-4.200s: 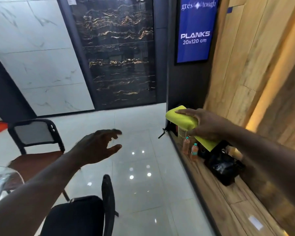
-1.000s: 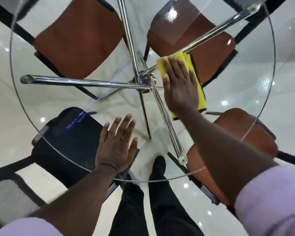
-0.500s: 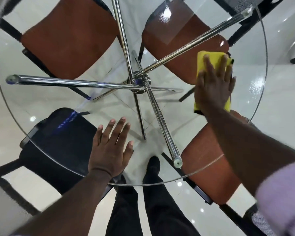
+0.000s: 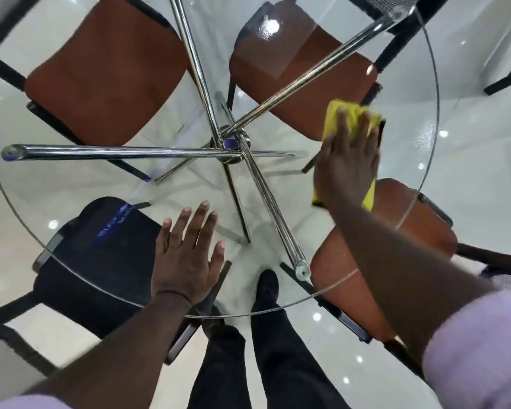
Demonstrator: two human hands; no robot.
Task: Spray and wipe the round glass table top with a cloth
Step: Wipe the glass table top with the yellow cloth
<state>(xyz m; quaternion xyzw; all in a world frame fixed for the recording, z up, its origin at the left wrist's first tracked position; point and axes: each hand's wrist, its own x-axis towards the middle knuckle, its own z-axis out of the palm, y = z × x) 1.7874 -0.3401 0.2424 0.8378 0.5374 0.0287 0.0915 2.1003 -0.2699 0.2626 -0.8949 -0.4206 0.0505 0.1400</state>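
Round glass bench (image 4: 407, 160) over chrome legs (image 4: 115, 152), tiled floor (image 4: 478, 178). Right hand (image 4: 348, 160) lies flat, pressing yellow cloth (image 4: 337, 116) onto the glass right of centre. Left hand (image 4: 186, 258) flat, empty, near front edge. Wiping underway, I judge: droplets (image 4: 425, 137) near right rim, rest left to cover.

Cloth (image 4: 336, 115) mostly hidden under right hand (image 4: 348, 163); table top (image 4: 71, 187) rim cut off above.
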